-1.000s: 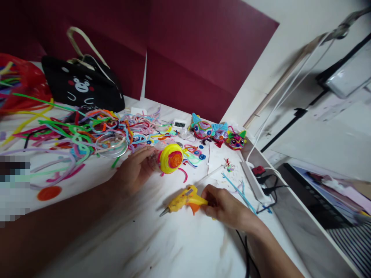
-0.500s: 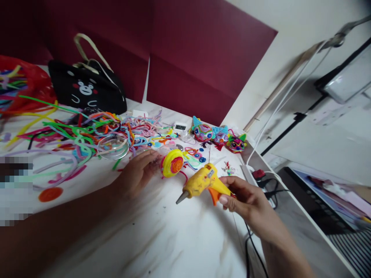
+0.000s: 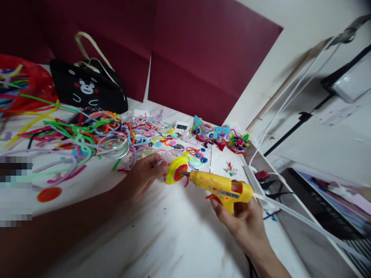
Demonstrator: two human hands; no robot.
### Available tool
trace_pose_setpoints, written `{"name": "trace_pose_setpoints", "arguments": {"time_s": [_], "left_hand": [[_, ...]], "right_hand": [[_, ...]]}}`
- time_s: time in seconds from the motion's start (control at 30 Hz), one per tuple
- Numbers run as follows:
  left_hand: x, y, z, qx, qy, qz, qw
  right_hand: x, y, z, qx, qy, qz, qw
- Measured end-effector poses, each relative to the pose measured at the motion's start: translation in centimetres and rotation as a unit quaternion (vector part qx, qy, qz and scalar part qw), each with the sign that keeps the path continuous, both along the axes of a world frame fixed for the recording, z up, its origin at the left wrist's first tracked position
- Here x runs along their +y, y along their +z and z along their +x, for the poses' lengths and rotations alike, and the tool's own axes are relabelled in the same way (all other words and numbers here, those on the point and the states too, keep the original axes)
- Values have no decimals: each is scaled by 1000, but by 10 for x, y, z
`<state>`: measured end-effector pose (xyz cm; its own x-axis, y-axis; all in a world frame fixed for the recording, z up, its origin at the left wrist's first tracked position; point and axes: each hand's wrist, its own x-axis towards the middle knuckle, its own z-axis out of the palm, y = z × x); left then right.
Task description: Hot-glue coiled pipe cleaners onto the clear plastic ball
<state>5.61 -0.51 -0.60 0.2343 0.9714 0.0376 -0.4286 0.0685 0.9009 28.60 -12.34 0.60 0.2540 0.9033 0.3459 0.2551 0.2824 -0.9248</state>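
Observation:
My left hand (image 3: 147,170) is closed on a clear, roundish piece whose end carries a yellow, pink and orange coil (image 3: 174,170), apparently of pipe cleaner. My right hand (image 3: 245,224) grips the handle of a yellow hot glue gun (image 3: 220,187), with fingers near its orange trigger. The gun's dark nozzle points left and reaches the orange centre of the coil; whether it touches cannot be told. A clear glue stick (image 3: 292,212) sticks out of the gun's rear. Both things are held above the white table (image 3: 162,239).
Tangled pipe cleaners (image 3: 78,135) and a clear round dish (image 3: 113,146) lie at left, before a black bag (image 3: 87,87). Colourful animal-face ornaments (image 3: 205,131) stand at the back near a small digital display (image 3: 181,126). A power strip (image 3: 265,185) with cables lies along the right edge.
My right hand has turned the glue gun from pointing down-left to nearly level, bringing its nozzle to the coil's centre. The coil has tilted towards the gun and shifted slightly right and down.

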Motion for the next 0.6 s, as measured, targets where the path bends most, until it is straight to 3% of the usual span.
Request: {"name": "trace_pose_setpoints", "arguments": {"time_s": [0.23,0.6], "left_hand": [[-9,2,3,20,-15,14,1000],[-22,8,5,70,12,15,997]], "right_hand": [[1,-25,13,-142,29,66,987],[-19,-31,5,-166,3,-20,986]]}}
